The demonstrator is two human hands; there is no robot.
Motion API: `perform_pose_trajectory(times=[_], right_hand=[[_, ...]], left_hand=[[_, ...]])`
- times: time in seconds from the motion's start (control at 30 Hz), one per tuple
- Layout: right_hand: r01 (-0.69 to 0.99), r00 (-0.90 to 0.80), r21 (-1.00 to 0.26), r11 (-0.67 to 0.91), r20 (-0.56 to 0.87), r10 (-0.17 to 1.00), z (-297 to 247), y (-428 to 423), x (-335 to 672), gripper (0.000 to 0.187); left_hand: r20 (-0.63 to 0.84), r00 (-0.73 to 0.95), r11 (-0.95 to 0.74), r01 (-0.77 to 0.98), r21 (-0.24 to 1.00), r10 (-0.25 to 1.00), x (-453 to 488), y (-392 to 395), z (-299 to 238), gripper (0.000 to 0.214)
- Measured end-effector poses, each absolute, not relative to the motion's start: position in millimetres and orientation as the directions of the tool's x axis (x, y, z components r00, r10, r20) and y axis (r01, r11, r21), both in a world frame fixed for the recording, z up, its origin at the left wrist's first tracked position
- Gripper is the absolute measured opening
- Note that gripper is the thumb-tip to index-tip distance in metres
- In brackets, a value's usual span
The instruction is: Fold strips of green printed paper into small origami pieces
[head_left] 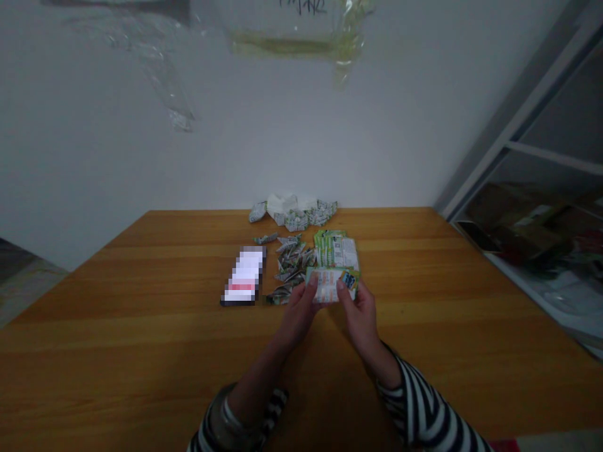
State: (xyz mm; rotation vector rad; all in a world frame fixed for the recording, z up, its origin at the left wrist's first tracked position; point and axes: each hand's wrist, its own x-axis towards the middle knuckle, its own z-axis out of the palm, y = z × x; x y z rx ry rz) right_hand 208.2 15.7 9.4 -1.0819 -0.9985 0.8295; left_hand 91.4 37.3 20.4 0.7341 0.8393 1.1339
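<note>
Between my two hands is a printed paper leaflet [328, 287], white with orange print and a green, blue and yellow picture at its right end. My left hand [301, 309] pinches its left side, thumb on top. On the right side my right hand [362, 311] grips it the same way, with the fingers hidden underneath. Just beyond the leaflet lies a stack of similar green and white leaflets [338, 251]. Several folded paper pieces [293, 258] form a loose pile to the left of that stack.
A phone [244, 276] with a lit, blurred screen lies left of the folded pieces. Crumpled and folded papers [298, 215] sit at the table's far edge against the white wall [292, 144]. Shelving with boxes [537, 213] stands on the right. The wooden table [141, 351] extends around my arms.
</note>
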Motion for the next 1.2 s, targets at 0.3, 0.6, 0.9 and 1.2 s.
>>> perform_pose_trajectory(times=[0.3,0.6,0.9,1.2], right_hand=[[-0.052,0.334,-0.960,0.275,0.243,0.911,8,17,209,0.026],[-0.059,0.308,-0.954,0.293,0.261,0.915,10,18,209,0.026],[-0.146,0.166,-0.961,0.233,0.208,0.964,22,32,241,0.023],[0.324,-0.305,-0.824,0.465,0.374,0.876,30,29,261,0.026]], left_hand=[[-0.179,0.202,0.255,-0.470,0.845,0.963,91,38,18,0.047],[-0.174,0.222,0.254,-0.415,0.873,0.960,86,37,18,0.048],[-0.114,0.395,0.195,-0.169,0.966,0.912,60,49,41,0.044],[-0.156,0.573,0.215,-0.036,0.976,0.805,54,49,38,0.037]])
